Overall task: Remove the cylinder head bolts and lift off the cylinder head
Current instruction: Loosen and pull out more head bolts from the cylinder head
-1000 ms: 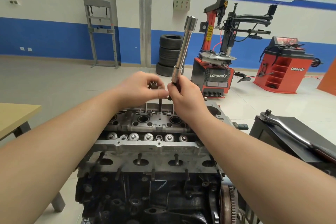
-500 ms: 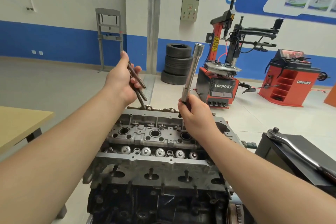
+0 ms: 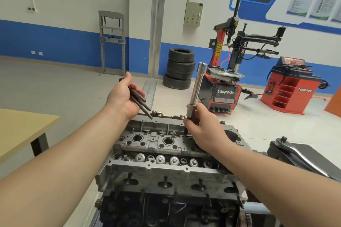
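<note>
In the head view, the head (image 3: 166,153) is seen still seated on the block (image 3: 166,208), low in the middle of the frame. Several loose bolts (image 3: 140,102) are held bunched in the left hand (image 3: 122,97), at about 10 o'clock from the head and clear above its far-left corner; the fingers are curled shut round the shanks, whose ends stick out toward 4 o'clock, probably so that the bolts already drawn out stay together and out of the way. The right hand (image 3: 204,131) is closed round the lower end of a long socket bar (image 3: 196,88), which is stood nearly upright at the head's 1 o'clock corner, its open end up; its tip appears to be set into a bolt well there, though the contact is hidden by the fingers. A ratchet (image 3: 302,156) is left lying on a dark stand at 3 o'clock, within reach, presumably since the remaining bolts can be spun out by hand. Lifting is judged not yet due.
</note>
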`<action>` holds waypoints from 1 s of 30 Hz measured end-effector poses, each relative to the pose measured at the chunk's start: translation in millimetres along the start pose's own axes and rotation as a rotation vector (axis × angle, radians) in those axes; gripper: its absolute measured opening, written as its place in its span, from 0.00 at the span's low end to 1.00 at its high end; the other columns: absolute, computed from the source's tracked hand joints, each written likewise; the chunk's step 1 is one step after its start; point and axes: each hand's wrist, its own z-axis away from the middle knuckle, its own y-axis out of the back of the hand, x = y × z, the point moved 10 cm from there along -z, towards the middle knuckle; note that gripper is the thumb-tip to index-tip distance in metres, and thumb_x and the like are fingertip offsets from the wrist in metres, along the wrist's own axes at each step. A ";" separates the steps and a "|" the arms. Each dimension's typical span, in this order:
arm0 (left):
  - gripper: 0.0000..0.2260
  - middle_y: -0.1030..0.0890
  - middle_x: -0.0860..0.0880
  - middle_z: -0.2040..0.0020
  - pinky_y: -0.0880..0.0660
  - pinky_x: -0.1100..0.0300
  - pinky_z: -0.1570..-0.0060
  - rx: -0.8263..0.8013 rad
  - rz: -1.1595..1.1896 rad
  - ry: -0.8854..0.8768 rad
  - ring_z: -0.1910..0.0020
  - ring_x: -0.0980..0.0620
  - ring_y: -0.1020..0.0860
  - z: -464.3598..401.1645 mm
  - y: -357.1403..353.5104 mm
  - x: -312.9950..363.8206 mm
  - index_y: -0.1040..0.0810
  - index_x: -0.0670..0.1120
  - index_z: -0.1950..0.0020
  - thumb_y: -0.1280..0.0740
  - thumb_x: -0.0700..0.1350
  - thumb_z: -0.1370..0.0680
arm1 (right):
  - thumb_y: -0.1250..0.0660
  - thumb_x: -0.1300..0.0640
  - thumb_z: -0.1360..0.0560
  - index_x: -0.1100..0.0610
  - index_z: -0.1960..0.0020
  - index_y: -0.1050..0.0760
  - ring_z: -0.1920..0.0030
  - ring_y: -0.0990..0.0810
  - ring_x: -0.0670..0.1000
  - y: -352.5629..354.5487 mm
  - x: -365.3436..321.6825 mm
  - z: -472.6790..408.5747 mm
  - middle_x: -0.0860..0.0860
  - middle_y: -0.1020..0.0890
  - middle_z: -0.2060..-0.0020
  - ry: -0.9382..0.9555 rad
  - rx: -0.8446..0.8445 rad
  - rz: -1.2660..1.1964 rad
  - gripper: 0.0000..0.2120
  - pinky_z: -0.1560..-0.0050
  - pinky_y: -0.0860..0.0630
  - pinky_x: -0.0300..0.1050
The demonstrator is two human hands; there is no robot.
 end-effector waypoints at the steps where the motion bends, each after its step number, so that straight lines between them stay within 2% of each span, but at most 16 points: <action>1: 0.12 0.23 0.50 0.68 0.17 0.55 0.63 0.015 0.024 -0.013 0.73 0.53 0.21 0.8 2.4 1.5 0.23 0.44 0.49 0.25 0.50 0.21 | 0.32 0.54 0.19 0.49 0.40 0.27 0.52 0.19 0.50 -2.2 -2.7 -0.6 0.45 0.16 0.53 -0.011 -0.018 -0.003 0.09 0.49 0.22 0.53; 3: 0.14 0.19 0.46 0.60 0.15 0.46 0.56 0.042 0.051 -0.013 0.64 0.50 0.17 1.7 6.3 1.1 0.22 0.42 0.42 0.26 0.49 0.20 | 0.32 0.54 0.19 0.49 0.39 0.26 0.51 0.19 0.51 -7.2 -10.1 -3.4 0.46 0.16 0.53 -0.025 -0.038 -0.015 0.09 0.47 0.21 0.54; 4: 0.16 0.19 0.45 0.56 0.15 0.45 0.56 0.050 0.051 -0.003 0.62 0.48 0.16 1.6 7.3 -0.1 0.22 0.41 0.39 0.26 0.49 0.20 | 0.32 0.54 0.19 0.49 0.40 0.26 0.53 0.18 0.49 -9.7 -14.4 -5.8 0.45 0.16 0.54 -0.028 -0.033 -0.032 0.09 0.49 0.21 0.53; 6: 0.17 0.19 0.45 0.57 0.15 0.48 0.60 0.077 0.048 0.025 0.66 0.49 0.16 0.9 11.1 -4.3 0.22 0.40 0.39 0.25 0.49 0.21 | 0.31 0.54 0.19 0.47 0.42 0.27 0.56 0.19 0.43 -16.2 -20.7 -12.4 0.43 0.17 0.55 -0.043 -0.006 -0.096 0.08 0.54 0.22 0.46; 9: 0.17 0.21 0.48 0.64 0.19 0.57 0.68 0.129 -0.016 0.044 0.74 0.53 0.21 0.6 20.3 -6.6 0.20 0.43 0.46 0.24 0.55 0.23 | 0.31 0.54 0.20 0.47 0.43 0.29 0.58 0.21 0.36 -33.1 -28.7 -18.9 0.41 0.19 0.56 -0.075 0.020 -0.183 0.08 0.62 0.29 0.30; 10: 0.17 0.22 0.49 0.65 0.22 0.60 0.71 0.139 -0.065 0.024 0.75 0.55 0.25 0.1 23.0 -4.0 0.20 0.44 0.48 0.24 0.58 0.23 | 0.31 0.54 0.20 0.47 0.43 0.29 0.58 0.21 0.37 -39.6 -30.3 -19.6 0.41 0.20 0.56 -0.085 0.025 -0.199 0.08 0.62 0.28 0.31; 12: 0.18 0.27 0.51 0.68 0.30 0.63 0.75 0.133 -0.170 -0.026 0.77 0.56 0.33 -0.1 24.8 1.9 0.22 0.47 0.52 0.28 0.62 0.22 | 0.32 0.53 0.20 0.48 0.42 0.29 0.57 0.21 0.43 -52.0 -32.3 -19.9 0.42 0.20 0.56 -0.103 0.018 -0.201 0.09 0.58 0.25 0.41; 14: 0.17 0.31 0.52 0.71 0.36 0.63 0.76 0.085 -0.270 -0.071 0.77 0.55 0.38 2.6 17.8 6.1 0.24 0.47 0.54 0.32 0.61 0.19 | 0.32 0.52 0.20 0.48 0.42 0.29 0.57 0.21 0.45 -62.9 -33.7 -21.0 0.44 0.20 0.55 -0.109 -0.022 -0.159 0.09 0.58 0.26 0.46; 18: 0.15 0.32 0.52 0.73 0.36 0.61 0.77 -0.034 -0.591 -0.222 0.78 0.54 0.37 12.2 -5.2 4.6 0.23 0.45 0.51 0.35 0.56 0.18 | 0.33 0.49 0.20 0.50 0.42 0.28 0.55 0.20 0.50 -76.5 -35.4 -22.7 0.48 0.18 0.52 -0.090 -0.122 -0.026 0.10 0.53 0.22 0.52; 21: 0.16 0.32 0.52 0.73 0.37 0.61 0.77 -0.099 -0.729 -0.247 0.77 0.54 0.37 18.1 -11.7 -11.7 0.22 0.45 0.52 0.34 0.57 0.18 | 0.33 0.48 0.19 0.50 0.42 0.29 0.54 0.19 0.52 -78.9 -35.9 -21.8 0.49 0.18 0.52 -0.084 -0.136 0.008 0.10 0.51 0.20 0.55; 24: 0.18 0.32 0.53 0.73 0.37 0.61 0.77 -0.095 -0.744 -0.263 0.76 0.54 0.37 20.3 -10.6 -9.5 0.23 0.45 0.53 0.34 0.60 0.19 | 0.33 0.48 0.19 0.50 0.40 0.29 0.52 0.19 0.53 -78.1 -34.3 -22.1 0.49 0.17 0.51 -0.092 -0.129 -0.001 0.11 0.49 0.20 0.55; 27: 0.19 0.32 0.53 0.73 0.37 0.61 0.77 -0.087 -0.625 -0.303 0.76 0.54 0.37 23.7 -16.0 10.5 0.24 0.46 0.54 0.33 0.62 0.20 | 0.33 0.49 0.20 0.50 0.41 0.30 0.53 0.20 0.53 -77.6 -32.9 -21.7 0.49 0.18 0.50 -0.085 -0.123 0.007 0.11 0.53 0.23 0.51; 30: 0.21 0.32 0.51 0.72 0.37 0.61 0.77 -0.238 -0.602 -0.326 0.76 0.53 0.38 33.1 -38.3 19.4 0.23 0.47 0.54 0.28 0.65 0.24 | 0.34 0.49 0.19 0.50 0.38 0.32 0.51 0.20 0.55 -79.4 -36.4 -19.4 0.51 0.18 0.48 -0.061 -0.134 0.026 0.12 0.51 0.23 0.52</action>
